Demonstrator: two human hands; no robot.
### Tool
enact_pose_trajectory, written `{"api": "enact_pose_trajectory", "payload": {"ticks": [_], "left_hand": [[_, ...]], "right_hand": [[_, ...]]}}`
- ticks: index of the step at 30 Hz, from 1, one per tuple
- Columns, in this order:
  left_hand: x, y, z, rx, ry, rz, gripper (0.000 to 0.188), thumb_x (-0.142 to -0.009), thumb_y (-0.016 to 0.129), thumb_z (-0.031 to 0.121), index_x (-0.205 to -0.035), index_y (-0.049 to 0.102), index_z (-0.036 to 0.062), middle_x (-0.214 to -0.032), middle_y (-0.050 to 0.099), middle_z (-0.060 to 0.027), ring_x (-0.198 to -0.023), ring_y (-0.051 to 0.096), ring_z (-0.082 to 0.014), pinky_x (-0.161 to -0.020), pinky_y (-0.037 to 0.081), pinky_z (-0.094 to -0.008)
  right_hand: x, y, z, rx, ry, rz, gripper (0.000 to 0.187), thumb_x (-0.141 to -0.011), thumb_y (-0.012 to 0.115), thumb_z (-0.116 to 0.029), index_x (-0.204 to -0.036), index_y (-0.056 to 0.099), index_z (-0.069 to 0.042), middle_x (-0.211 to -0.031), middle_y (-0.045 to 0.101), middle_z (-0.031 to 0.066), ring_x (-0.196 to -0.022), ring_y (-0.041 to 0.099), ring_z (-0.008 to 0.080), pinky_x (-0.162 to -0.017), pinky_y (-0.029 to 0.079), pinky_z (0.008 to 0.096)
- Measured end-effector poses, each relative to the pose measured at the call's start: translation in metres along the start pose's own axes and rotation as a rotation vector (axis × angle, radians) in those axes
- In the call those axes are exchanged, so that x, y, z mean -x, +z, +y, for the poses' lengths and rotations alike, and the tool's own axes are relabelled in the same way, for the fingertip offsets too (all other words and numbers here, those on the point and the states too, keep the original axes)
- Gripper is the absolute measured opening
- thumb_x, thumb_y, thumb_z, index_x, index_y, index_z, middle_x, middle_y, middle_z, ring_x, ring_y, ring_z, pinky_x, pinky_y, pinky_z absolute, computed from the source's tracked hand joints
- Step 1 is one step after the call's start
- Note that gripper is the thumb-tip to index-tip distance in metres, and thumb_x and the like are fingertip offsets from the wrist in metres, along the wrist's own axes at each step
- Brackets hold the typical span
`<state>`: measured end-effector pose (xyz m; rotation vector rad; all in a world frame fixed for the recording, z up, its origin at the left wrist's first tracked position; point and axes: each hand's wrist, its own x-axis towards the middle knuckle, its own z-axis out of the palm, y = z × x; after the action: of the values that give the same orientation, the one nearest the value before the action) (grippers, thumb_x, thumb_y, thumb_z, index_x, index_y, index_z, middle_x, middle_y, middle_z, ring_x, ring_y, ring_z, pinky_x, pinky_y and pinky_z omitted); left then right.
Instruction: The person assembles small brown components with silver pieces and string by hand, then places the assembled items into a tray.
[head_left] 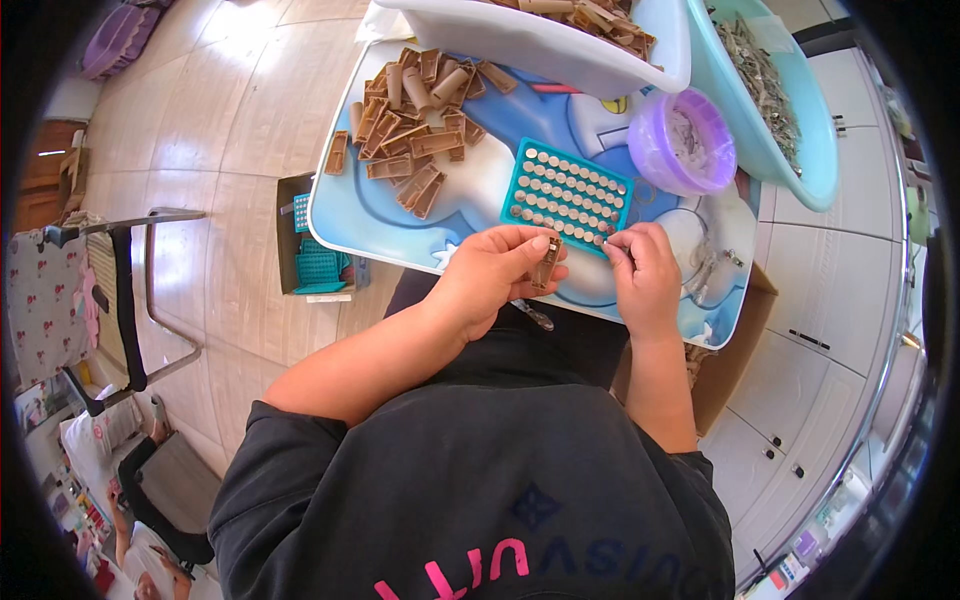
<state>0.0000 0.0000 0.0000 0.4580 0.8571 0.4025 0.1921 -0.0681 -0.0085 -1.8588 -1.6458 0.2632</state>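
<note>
My left hand (502, 265) grips a brown plastic casing (546, 264), held upright between thumb and fingers just off the table's near edge. Something small and light shows at the casing's top. My right hand (645, 270) is at the near right corner of a teal tray (512, 205), thumb and forefinger pinched together; what lies between them is too small to make out. Rows of small round silver button cells (570, 183) fill the tray. A pile of similar brown casings (405, 130) lies on the table at the far left.
On the blue patterned table (465, 215) stands a purple round bowl (722, 150) with small parts. A white bin (560, 50) of brown pieces and an aqua basin (815, 165) of metal parts stand behind. Small metal strips (712, 265) lie at right; a box (290, 255) of teal trays sits left.
</note>
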Motion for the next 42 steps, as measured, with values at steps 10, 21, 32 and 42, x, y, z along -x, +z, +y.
{"api": "enact_pose_trajectory", "payload": {"ticks": [10,21,32,42], "left_hand": [[-0.001,-0.001,-0.002,-0.004,0.026,-0.050,0.027,-0.094,0.052,0.018,-0.114,0.055,-0.0003,-0.102,0.064,-0.0096,-0.091,0.062,-0.0177,-0.081,0.053,-0.0330],[-0.003,-0.004,-0.005,-0.006,0.025,-0.055,0.026,-0.094,0.051,0.016,-0.114,0.056,-0.0001,-0.100,0.062,-0.0067,-0.089,0.062,-0.0144,-0.081,0.053,-0.0308],[-0.003,-0.003,-0.006,0.014,0.013,-0.027,0.026,-0.095,0.050,0.016,-0.113,0.056,-0.0010,-0.101,0.063,-0.0089,-0.090,0.063,-0.0169,-0.080,0.053,-0.0311],[0.000,-0.002,-0.003,-0.012,0.008,-0.016,0.026,-0.094,0.051,0.017,-0.112,0.055,-0.0007,-0.103,0.064,-0.0111,-0.092,0.063,-0.0182,-0.080,0.053,-0.0318]], "right_hand": [[0.002,0.011,-0.037,-0.233,-0.088,0.142,0.016,-0.071,0.072,-0.003,-0.081,0.059,-0.002,-0.079,0.056,0.0096,-0.066,0.057,0.0226,-0.056,0.046,0.0299],[0.000,0.024,-0.042,-0.242,-0.166,0.130,0.014,-0.071,0.071,-0.002,-0.079,0.059,-0.003,-0.078,0.057,0.0100,-0.068,0.058,0.0250,-0.057,0.047,0.0313],[0.002,0.020,-0.033,-0.256,-0.182,0.133,0.011,-0.076,0.067,-0.002,-0.086,0.063,-0.001,-0.080,0.058,0.0106,-0.070,0.058,0.0252,-0.060,0.046,0.0313],[0.005,0.011,-0.004,-0.086,-0.006,0.195,0.014,-0.074,0.070,-0.001,-0.088,0.067,-0.002,-0.080,0.055,0.0077,-0.065,0.054,0.0182,-0.056,0.044,0.0273]]}}
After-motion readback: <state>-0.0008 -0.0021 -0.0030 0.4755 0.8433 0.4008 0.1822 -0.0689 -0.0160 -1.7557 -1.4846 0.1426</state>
